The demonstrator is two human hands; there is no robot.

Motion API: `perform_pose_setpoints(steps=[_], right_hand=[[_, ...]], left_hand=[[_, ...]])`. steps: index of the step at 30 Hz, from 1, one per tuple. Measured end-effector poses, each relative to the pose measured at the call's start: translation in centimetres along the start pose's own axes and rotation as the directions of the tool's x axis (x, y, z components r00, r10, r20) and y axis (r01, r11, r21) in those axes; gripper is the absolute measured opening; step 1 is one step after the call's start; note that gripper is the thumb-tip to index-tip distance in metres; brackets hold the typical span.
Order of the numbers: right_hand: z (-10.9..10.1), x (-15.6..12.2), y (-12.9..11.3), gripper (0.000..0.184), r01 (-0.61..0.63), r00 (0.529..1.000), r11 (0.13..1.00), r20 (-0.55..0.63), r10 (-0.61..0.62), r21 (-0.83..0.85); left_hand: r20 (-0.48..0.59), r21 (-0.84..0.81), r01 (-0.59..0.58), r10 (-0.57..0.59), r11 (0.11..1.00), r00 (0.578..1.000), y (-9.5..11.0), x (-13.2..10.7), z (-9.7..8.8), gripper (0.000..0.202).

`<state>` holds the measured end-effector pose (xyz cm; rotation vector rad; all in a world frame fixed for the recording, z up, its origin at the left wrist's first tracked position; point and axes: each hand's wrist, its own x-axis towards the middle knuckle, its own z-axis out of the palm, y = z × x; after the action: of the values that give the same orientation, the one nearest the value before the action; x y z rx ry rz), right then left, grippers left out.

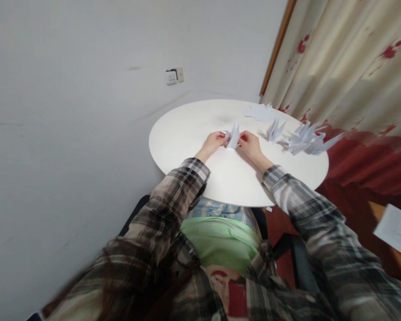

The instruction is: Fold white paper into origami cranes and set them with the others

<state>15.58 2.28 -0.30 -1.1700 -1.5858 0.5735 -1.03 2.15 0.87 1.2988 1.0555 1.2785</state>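
Note:
Between my two hands, a white folded paper crane [233,136] stands over the round white table [187,129]. My left hand [215,141] pinches its left side between thumb and fingers. On the other side, the fingers of my right hand [250,142] are closed at the paper's right edge; the exact grip is too small to make out. A single folded paper crane [275,131] stands to the right of my right hand. Beyond it, several more white paper cranes [305,139] are bunched near the table's right edge.
Flat white paper sheets [261,112] lie at the table's far side. A wall with a socket [171,77] rises behind and to the left. A patterned curtain [361,76] hangs on the right. Lower right, a paper [396,229] rests on a wooden surface.

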Motion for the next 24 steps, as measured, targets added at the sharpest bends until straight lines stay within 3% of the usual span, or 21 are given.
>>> perform_pose_setpoints(steps=[6, 10, 15, 19, 24], right_hand=[[0.5, 0.0, 0.2, 0.008, -0.087, 0.996, 0.989, 0.005, 0.087, 0.121], [0.4, -0.3, 0.0, 0.007, -0.011, 0.998, 0.990, -0.056, 0.019, 0.140], [-0.2, -0.7, -0.6, 0.011, 0.177, 0.979, 0.982, -0.114, -0.168, 0.072], [-0.3, -0.6, -0.7, 0.015, 0.171, 0.981, 0.980, -0.110, -0.160, 0.101], [-0.1, -0.4, -0.5, 0.016, 0.162, 0.985, 0.978, -0.085, -0.151, 0.132]], left_hand=[[-0.058, -0.037, 0.003, -0.005, 0.999, 0.998, 0.2, -0.1, 0.0, 0.022], [-0.080, -0.059, -0.012, 0.008, 0.998, 0.997, 0.3, -0.2, 0.0, 0.015], [0.073, -0.108, 0.010, -0.002, 0.994, 0.997, 0.6, -1.0, -0.1, 0.007], [0.168, -0.086, 0.043, -0.028, 0.995, 0.985, 1.0, -1.8, -0.1, 0.011], [0.146, -0.071, 0.057, -0.046, 0.996, 0.988, 1.2, -2.0, 0.0, 0.007]])
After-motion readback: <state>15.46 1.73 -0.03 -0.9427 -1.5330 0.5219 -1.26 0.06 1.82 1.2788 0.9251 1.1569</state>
